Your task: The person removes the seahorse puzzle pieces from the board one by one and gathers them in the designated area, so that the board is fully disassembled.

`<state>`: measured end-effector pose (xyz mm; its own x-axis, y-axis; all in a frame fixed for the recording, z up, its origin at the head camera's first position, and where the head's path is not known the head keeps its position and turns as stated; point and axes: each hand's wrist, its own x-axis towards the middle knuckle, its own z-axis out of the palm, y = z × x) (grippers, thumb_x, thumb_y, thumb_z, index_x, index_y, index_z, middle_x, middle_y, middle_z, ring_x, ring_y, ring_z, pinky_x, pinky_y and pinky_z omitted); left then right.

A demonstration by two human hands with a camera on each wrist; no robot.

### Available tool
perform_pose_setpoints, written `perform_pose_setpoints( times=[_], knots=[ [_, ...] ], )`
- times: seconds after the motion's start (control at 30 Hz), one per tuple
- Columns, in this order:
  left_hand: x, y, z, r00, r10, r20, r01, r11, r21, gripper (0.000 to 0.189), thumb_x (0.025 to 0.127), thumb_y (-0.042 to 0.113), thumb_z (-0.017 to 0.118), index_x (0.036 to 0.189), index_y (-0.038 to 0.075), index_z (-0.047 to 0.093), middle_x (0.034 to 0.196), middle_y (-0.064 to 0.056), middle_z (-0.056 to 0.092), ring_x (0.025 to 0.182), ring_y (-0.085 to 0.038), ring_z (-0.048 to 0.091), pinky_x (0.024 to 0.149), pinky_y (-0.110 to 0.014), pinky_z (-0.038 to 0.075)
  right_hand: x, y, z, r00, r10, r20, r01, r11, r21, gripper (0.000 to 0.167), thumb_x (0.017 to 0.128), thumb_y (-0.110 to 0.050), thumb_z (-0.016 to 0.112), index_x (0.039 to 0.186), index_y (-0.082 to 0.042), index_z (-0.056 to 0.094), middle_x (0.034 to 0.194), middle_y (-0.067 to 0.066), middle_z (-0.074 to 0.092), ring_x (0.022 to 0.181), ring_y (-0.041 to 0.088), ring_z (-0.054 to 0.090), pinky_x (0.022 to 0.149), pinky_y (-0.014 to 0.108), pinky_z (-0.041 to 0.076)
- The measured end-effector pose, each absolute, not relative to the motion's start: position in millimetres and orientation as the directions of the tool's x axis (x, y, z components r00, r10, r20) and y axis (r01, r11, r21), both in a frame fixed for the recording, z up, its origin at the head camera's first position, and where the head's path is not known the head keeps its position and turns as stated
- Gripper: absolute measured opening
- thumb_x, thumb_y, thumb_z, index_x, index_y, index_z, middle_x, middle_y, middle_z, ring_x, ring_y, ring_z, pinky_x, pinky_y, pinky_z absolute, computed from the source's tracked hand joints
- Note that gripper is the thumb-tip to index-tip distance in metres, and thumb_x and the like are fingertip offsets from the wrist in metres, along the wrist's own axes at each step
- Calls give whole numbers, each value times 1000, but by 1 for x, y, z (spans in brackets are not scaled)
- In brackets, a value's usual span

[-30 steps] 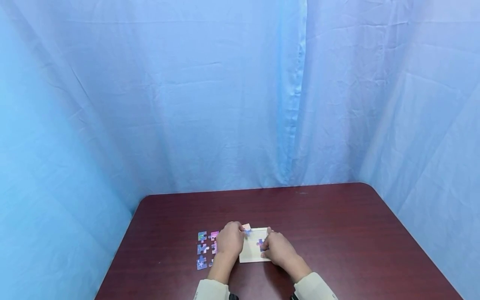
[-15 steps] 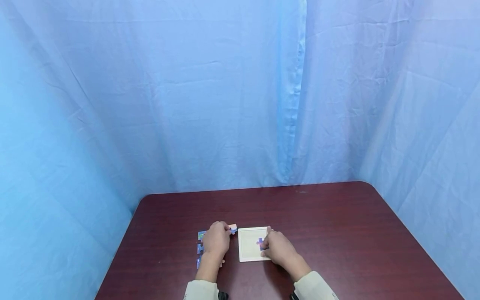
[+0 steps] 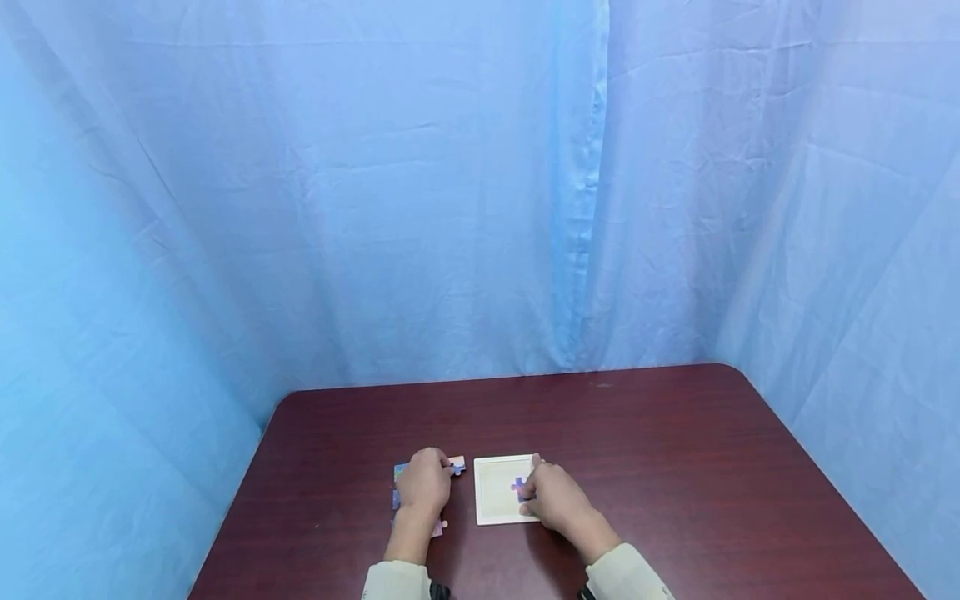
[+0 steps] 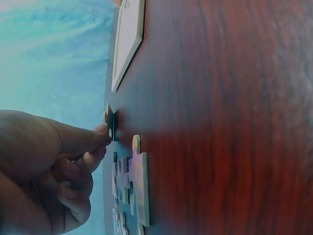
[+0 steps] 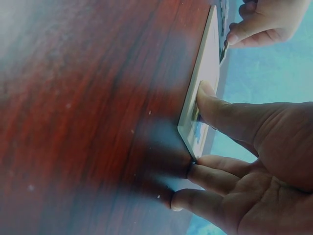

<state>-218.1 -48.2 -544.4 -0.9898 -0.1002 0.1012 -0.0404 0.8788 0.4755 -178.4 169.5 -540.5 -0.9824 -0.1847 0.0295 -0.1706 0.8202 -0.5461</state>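
Note:
My left hand (image 3: 425,483) pinches a jigsaw piece (image 3: 457,462) with orange and blue on its face, left of a pale wooden puzzle tray (image 3: 491,493). In the left wrist view this piece (image 4: 110,121) is seen edge-on between thumb and fingertips, close to the table. My right hand (image 3: 557,498) holds the tray's right side. The right wrist view has its thumb (image 5: 208,105) on top of the tray and its other fingers (image 5: 215,177) at the outer edge. A purple-blue jigsaw piece (image 3: 519,487) lies inside the tray, partly covered by the right hand.
Several loose jigsaw pieces (image 4: 139,188) lie on the dark red table (image 3: 675,467), partly hidden beneath the left hand and forearm in the head view. Blue curtains (image 3: 450,208) hang around the table's back and sides.
My left hand has moved left with the orange-and-blue piece, from over the tray's upper left corner to beside the loose pieces. The right hand stays on the tray.

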Motion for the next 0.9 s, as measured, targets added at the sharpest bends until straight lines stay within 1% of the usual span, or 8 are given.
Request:
perform_pose_setpoints(
  times=[0.1,0.3,0.4,0.5,0.63,0.77,0.9],
  knots=[
    [-217,-50,-544,-989,-101,107,-38,879,476,9,88,14,82,81,14,76,86,-4,77,75,-21,72,66,-47,56,-178,169,-540,-983,-184,22,-166,823,-544,12,76,-8,92,83,-6,82,146,35,57,133,52,61,108,57,52],
    [-216,-54,-542,-989,-99,109,-33,871,490,6,88,15,83,84,13,78,89,-5,78,80,-24,74,68,-50,58,-178,169,-539,-982,-187,28,-173,829,-531,12,76,-8,92,83,-6,82,144,36,58,133,53,61,109,56,51],
    [-217,-53,-544,-990,-86,110,-19,866,499,5,88,14,81,84,14,78,89,-4,78,78,-23,74,68,-48,58,-178,169,-539,-982,-187,36,-177,828,-532,12,76,-8,92,82,-6,81,145,37,57,133,53,61,109,56,52],
    [-215,-47,-546,-992,-38,121,30,854,519,5,89,13,80,84,13,78,87,-4,78,74,-21,72,64,-44,57,-177,169,-538,-984,-176,36,-168,825,-539,13,76,-8,92,80,-6,79,145,37,57,133,52,61,109,56,52],
    [-211,-38,-545,-989,59,136,123,837,533,5,89,13,81,84,14,78,86,-2,77,72,-17,70,61,-39,55,-176,168,-537,-985,-169,43,-165,828,-536,17,75,-7,92,75,-8,75,145,37,58,132,51,62,106,55,54],
    [-207,-28,-543,-981,132,140,187,831,523,6,89,14,82,84,15,78,83,1,75,71,-12,66,62,-36,54,-176,168,-537,-984,-170,46,-169,836,-522,25,75,-8,92,67,-12,69,145,35,58,131,52,63,99,53,57],
    [-203,-18,-541,-969,186,163,243,830,501,6,87,15,84,83,15,79,81,1,75,68,-10,64,60,-32,51,-176,168,-538,-984,-172,42,-169,839,-518,32,75,-8,92,61,-14,64,146,35,58,131,53,63,92,51,58]
  ],
)
